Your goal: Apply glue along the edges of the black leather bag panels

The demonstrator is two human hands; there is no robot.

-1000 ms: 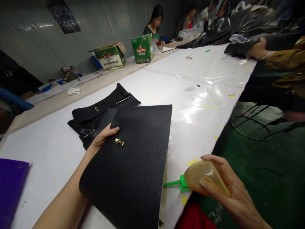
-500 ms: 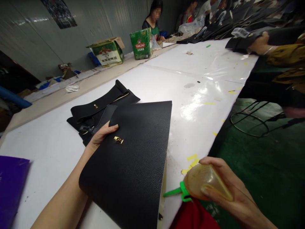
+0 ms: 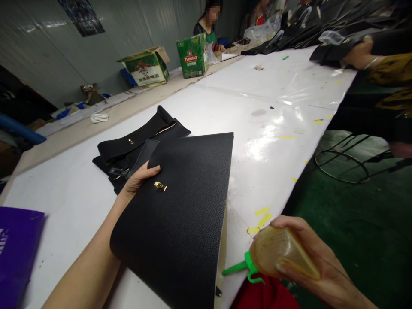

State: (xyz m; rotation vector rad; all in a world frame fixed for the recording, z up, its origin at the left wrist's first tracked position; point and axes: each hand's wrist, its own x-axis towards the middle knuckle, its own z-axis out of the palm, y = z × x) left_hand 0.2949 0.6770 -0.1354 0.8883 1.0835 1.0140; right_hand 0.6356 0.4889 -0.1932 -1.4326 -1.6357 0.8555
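Note:
My left hand (image 3: 141,177) grips a black leather bag piece (image 3: 186,206) at its left edge, thumb on top and the other fingers hidden beneath. A gold clasp (image 3: 160,186) sits on the piece near my thumb. In my right hand (image 3: 309,244) is a squeeze bottle (image 3: 281,253) of amber liquid with a green nozzle (image 3: 236,268). The nozzle points left, its tip at the open right edge of the bag piece, where a pale inside shows; whether it touches cannot be told. Beyond my left hand lie more black leather bag pieces (image 3: 128,148).
A purple sheet or folder (image 3: 19,249) lies at the left. Two green beer cartons (image 3: 193,58) stand along the far side. Yellow tape scraps (image 3: 264,216) stick near the table's right edge. At the upper right, a co-worker's hand (image 3: 360,53) rests on black leather.
The bottle and my right hand have shifted slightly down and right, the nozzle tip sliding a little down along the bag piece's edge. My left hand keeps its grip. The view has shifted slightly.

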